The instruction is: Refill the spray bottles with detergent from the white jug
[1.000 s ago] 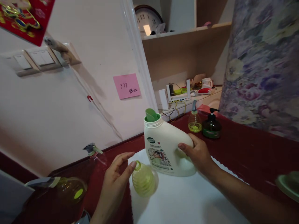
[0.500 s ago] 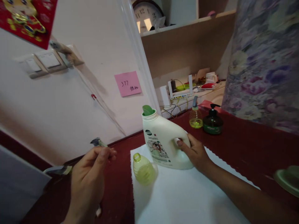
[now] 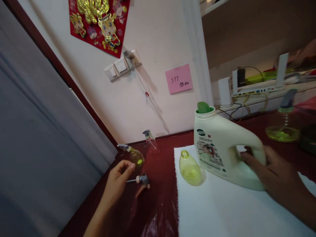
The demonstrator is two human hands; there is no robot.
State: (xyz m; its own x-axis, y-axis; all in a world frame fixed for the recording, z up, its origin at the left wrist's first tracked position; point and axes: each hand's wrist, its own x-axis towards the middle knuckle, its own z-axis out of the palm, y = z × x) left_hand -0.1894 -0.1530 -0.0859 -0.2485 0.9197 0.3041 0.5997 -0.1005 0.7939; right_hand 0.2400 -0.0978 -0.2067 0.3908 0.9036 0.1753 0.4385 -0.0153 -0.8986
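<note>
My right hand [image 3: 274, 168] is wrapped round the handle of a pale green laundry detergent jug [image 3: 212, 144]. The jug stands upright on a white cloth, uncapped, with a green pour spout [image 3: 203, 107] in its mouth. Left of it is a yellow-green bottle [image 3: 190, 169] without a top, partly filled with yellowish liquid. My left hand [image 3: 120, 174] hovers over the dark red table, thumb and fingers drawn together with nothing visible in them. Close beside its fingers lies a grey spray head [image 3: 142, 180], its thin tube pointing towards the hand.
Behind my left hand stand an amber spray bottle [image 3: 135, 157] and a clear spray bottle [image 3: 151, 144]. Another spray bottle [image 3: 283, 128] is at the right. A router [image 3: 259, 89] with cables sits on the back ledge. The white cloth [image 3: 209, 210] covers the table's front right.
The view has swung left, bringing the spray head and the bottles behind my left hand into sight. My right hand still holds the jug handle; the left stays closed above the table.
</note>
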